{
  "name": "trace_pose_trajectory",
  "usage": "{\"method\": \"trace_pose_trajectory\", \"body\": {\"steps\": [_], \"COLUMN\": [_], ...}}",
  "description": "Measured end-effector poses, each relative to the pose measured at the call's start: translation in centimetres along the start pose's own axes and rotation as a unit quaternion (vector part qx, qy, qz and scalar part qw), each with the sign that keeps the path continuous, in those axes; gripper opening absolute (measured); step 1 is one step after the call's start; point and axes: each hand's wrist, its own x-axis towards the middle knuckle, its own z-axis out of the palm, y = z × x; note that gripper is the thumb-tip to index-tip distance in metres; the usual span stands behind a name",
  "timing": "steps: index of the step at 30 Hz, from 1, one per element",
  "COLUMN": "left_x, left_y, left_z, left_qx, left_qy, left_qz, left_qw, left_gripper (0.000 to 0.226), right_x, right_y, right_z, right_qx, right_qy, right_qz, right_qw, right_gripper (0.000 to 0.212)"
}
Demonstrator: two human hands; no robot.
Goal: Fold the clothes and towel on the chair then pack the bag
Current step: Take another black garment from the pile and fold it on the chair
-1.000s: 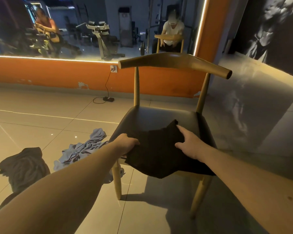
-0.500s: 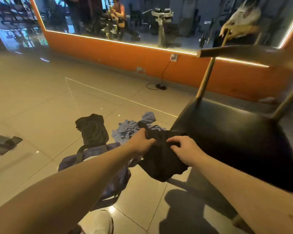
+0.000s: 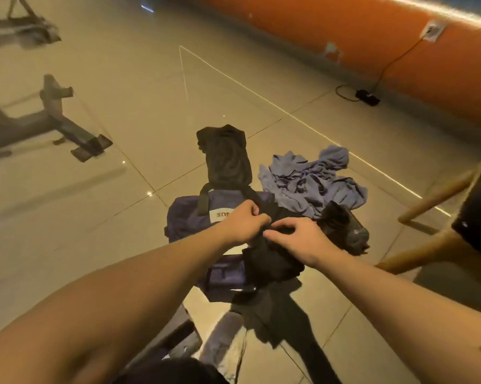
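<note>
A folded black garment [image 3: 272, 261] hangs over the dark blue duffel bag [image 3: 189, 217] on the floor. My left hand [image 3: 245, 223] grips its upper edge and my right hand [image 3: 303, 239] pinches it beside the left. A second dark garment [image 3: 228, 159] lies bunched just beyond the bag's handles. To its right on the tiles is a crumpled light blue towel [image 3: 311, 181]. The chair [image 3: 478, 214], with wooden legs and a black seat, stands at the right edge, only partly visible.
The grey steel base of a gym bench [image 3: 48, 126] stands on the tiles at the left. An orange wall [image 3: 400, 45] runs across the back with a socket and a black cable [image 3: 367, 95] on the floor. My shoe [image 3: 222, 342] shows below the bag.
Both hands lifted the black garment off the chair seat and carried it left and down over the bag. The view swung from the chair toward the floor.
</note>
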Motion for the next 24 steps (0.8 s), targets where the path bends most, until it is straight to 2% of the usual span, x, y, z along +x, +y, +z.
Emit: {"method": "trace_pose_trajectory", "body": {"steps": [5,10,14,19,21,22,24], "left_x": [3.6,6.8,7.8,8.4,9.0,9.3,9.8], "left_y": [-6.8,-11.1,-12.9,-12.9,-14.3,-15.1,-16.5], "left_z": [-0.3,0.3,0.8,-0.6,-0.9,-1.1,-1.4], "left_qx": [-0.102,-0.141,-0.179,-0.219,-0.140,-0.048,0.160], "left_qy": [0.004,0.022,-0.006,-0.015,0.029,0.070,0.152], "left_qz": [-0.062,-0.095,-0.098,-0.086,-0.076,-0.066,-0.044], "left_qw": [0.993,0.985,0.979,0.972,0.987,0.994,0.974], "left_gripper": [0.028,0.028,0.031,0.026,0.026,0.023,0.007], "right_x": [5.3,9.1,10.8,11.8,12.0,12.1,12.1], "right_y": [0.9,2.1,3.3,5.2,5.6,5.8,6.1], "right_z": [5.1,9.0,11.1,12.0,11.7,11.3,10.8], "right_qx": [-0.003,-0.014,-0.025,0.016,0.028,0.028,0.011], "right_qy": [-0.039,-0.060,-0.043,-0.007,0.006,0.008,0.005], "right_qz": [0.016,0.011,0.015,0.018,0.023,0.025,0.024], "right_qw": [0.999,0.998,0.999,1.000,0.999,0.999,1.000], "right_gripper": [0.051,0.054,0.028,0.015,0.010,0.008,0.006]}}
